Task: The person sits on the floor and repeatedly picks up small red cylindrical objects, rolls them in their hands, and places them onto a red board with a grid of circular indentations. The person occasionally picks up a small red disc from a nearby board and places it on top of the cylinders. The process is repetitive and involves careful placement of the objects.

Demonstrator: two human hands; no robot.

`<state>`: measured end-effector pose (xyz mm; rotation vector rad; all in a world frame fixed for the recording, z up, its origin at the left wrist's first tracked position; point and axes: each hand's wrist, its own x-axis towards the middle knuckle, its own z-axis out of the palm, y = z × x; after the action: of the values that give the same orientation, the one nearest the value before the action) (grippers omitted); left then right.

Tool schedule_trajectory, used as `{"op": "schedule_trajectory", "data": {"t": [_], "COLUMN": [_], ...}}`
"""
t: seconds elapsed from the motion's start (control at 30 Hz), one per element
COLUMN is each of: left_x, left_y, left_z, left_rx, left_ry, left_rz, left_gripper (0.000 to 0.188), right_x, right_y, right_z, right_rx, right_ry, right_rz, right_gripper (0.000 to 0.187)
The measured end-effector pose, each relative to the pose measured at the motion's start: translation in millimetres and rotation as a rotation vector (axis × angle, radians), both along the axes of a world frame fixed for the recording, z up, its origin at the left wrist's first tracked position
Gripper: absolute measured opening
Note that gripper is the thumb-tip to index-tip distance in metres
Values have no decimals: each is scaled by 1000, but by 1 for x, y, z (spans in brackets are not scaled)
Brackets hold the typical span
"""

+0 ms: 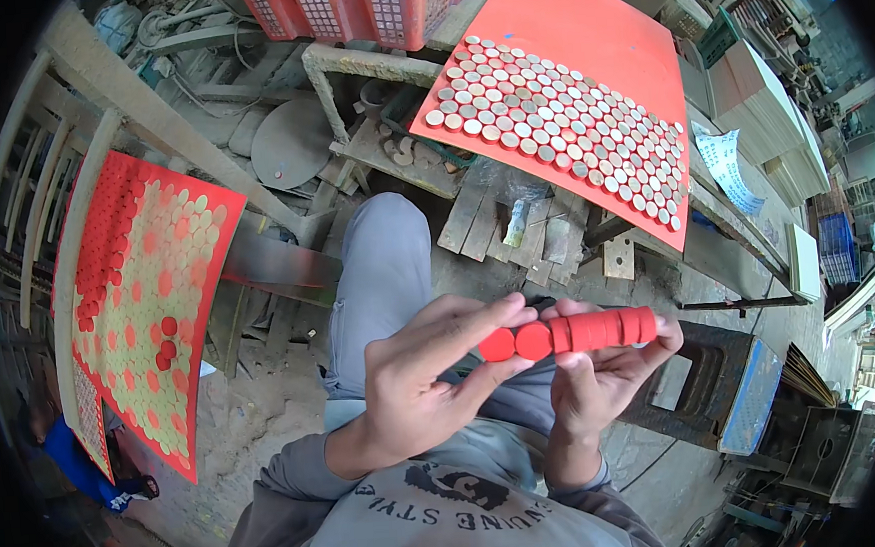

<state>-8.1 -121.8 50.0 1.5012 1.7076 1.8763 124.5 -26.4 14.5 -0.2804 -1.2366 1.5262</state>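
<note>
Above my lap, both hands hold a row of small round red discs point(601, 331). My left hand point(414, 375) pinches the left end between thumb and fingers, where two discs turn their flat round faces up. At the other end my right hand point(600, 389) grips several discs stacked on edge, its thumb below them and its fingers around the far end. Beyond my hands lies a red board point(592, 18), its nearer half covered with rows of pale-topped discs point(548, 116). On my left stands another red board point(159, 301) with pale yellow-green discs and red ones.
A red plastic crate point(342, 14) stands at the back. Metal bench frames point(375, 67) and wooden slats point(494, 220) are under and beside the far board. A dark stool point(715, 387) with a blue edge is at my right. Another person's blue clothing point(84, 466) shows far left.
</note>
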Motion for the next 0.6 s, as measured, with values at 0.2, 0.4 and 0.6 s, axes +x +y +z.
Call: {"op": "schedule_trajectory", "data": {"t": [0.2,0.4,0.6], "left_x": [1,1,5], "left_y": [0,1,0], "left_z": [2,4,0], "left_rx": [-15,3,-17], "left_ry": [-5,-24,-4], "left_rz": [-2,-9,-13], "left_gripper": [50,51,52], "right_x": [-1,1,0], "right_y": [-1,7,-9], "right_z": [-1,-5,-1], "right_rx": [-35,43,-89], "right_ry": [24,136,37], "right_rz": [-33,-227,-72], "right_gripper": [71,72,74]}}
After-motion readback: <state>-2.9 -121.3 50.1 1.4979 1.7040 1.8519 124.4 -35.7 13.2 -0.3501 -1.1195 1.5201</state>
